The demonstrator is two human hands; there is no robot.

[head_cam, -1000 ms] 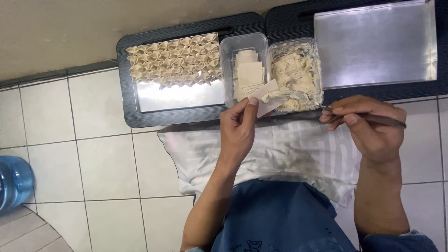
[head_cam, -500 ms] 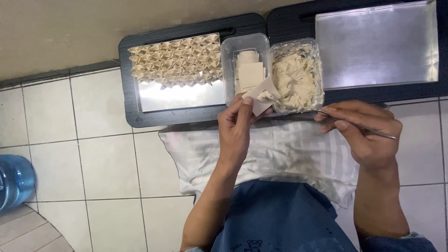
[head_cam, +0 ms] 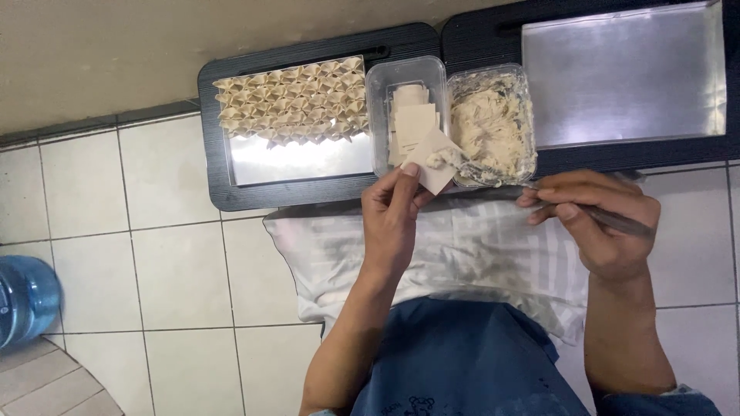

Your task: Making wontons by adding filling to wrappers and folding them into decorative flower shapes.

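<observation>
My left hand [head_cam: 393, 219] holds a square dumpling wrapper [head_cam: 428, 159] with a dab of pale filling on it, just in front of two clear plastic tubs. One tub [head_cam: 406, 115] holds a stack of wrappers; the other tub [head_cam: 493, 135] holds pale filling. My right hand [head_cam: 605, 223] grips a thin metal utensil [head_cam: 574, 206] whose tip reaches the filling on the wrapper. A metal tray [head_cam: 301, 158] at the left carries rows of folded dumplings [head_cam: 293, 100].
An empty metal tray [head_cam: 624, 73] lies at the right on a black board [head_cam: 482, 35]. A striped cloth [head_cam: 478, 254] covers my lap. White floor tiles [head_cam: 139, 254] spread to the left, with a blue water bottle [head_cam: 27, 296] at the far left edge.
The utensil's tip moved left from the filling tub to the wrapper, leaving a dab of filling on it. My left hand kept the wrapper near the tubs.
</observation>
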